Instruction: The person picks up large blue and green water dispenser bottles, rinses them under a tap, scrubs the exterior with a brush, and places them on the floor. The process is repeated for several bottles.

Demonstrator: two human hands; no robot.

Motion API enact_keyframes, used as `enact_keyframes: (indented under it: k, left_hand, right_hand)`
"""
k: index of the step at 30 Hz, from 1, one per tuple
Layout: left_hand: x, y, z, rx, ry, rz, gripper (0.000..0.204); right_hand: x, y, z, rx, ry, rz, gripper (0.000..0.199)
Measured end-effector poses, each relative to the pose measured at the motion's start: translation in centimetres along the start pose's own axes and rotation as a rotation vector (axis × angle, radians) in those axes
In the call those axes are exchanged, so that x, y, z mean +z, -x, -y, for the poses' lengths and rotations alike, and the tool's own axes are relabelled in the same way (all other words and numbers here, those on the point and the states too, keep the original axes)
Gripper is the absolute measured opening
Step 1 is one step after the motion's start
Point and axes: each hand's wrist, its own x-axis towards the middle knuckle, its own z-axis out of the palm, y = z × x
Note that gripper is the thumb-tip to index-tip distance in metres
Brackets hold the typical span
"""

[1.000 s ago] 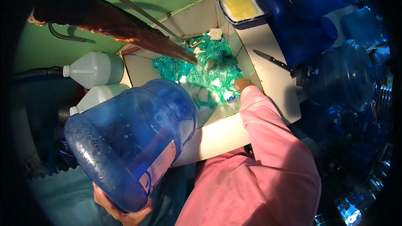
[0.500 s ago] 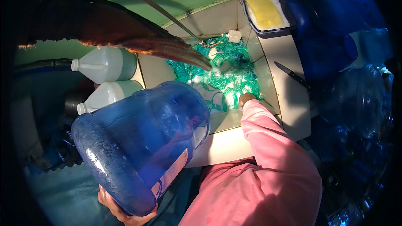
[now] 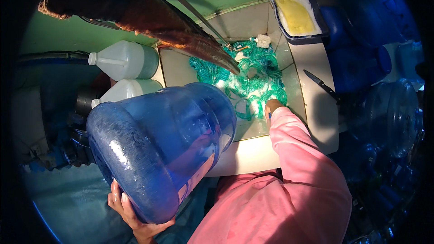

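Observation:
A large blue water jug [image 3: 158,147] lies tilted in front of me, its base toward the lower left and its upper end over the sink's near rim. My left hand [image 3: 135,212] grips the jug's base from below, fingers spread round its edge. Reaching into the tiled sink [image 3: 246,131], my right hand [image 3: 273,106] is bent down at green netting [image 3: 253,77] lying in suds. Its fingers are mostly hidden, curled round something I cannot make out; a bit of blue shows beside them.
Two translucent jugs, an upper one [image 3: 131,61] and a lower one [image 3: 131,89], stand left of the sink. A knife [image 3: 321,86] and a dark tray [image 3: 323,25] with a yellow sponge [image 3: 294,16] rest on the right ledge. A dark ragged strip [image 3: 149,18] hangs over the sink. More blue jugs [image 3: 357,68] stand right.
The whole view has shifted, so most things appear farther right. My left hand still supports the jug, which looks slightly turned. My right hand stays down at the netting.

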Motion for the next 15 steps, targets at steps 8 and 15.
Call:
enact_keyframes:
  k: [8,15]
  left_hand:
    - [-0.3,-0.7,-1.2,0.056,-0.072,0.043,0.121]
    - [-0.2,-0.4,-1.8,0.119,-0.084,0.020,0.117]
  right_hand:
    - [-6.1,4.0,3.0,-0.376,-1.257,-0.041,0.053]
    - [-10.8,8.1,7.0,-0.719,-1.610,-0.267,0.041]
